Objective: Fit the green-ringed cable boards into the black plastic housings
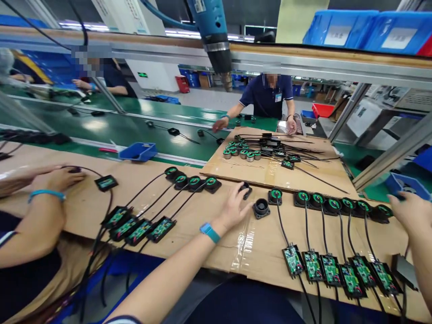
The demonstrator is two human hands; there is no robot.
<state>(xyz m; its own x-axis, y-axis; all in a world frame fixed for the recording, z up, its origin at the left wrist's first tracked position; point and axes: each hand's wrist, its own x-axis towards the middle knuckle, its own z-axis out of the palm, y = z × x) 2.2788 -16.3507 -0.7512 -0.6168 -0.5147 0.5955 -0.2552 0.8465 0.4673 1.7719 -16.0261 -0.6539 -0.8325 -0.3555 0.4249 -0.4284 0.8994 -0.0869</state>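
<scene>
While my left hand (232, 209) closes loosely on a black socket (245, 189), my right hand (410, 211) reaches open and empty toward the far-right blue bin (407, 185); seating it beside the loose socket (261, 208) looks next.

L hand (234, 204) fwd, R hand (410, 211) raised

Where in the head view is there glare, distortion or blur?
Head view: glare on the green conveyor belt and on the tape over the cardboard sheet; the straight aluminium rail bends, wide-lens distortion; the left hand is sharp, the right hand slightly soft.
</scene>
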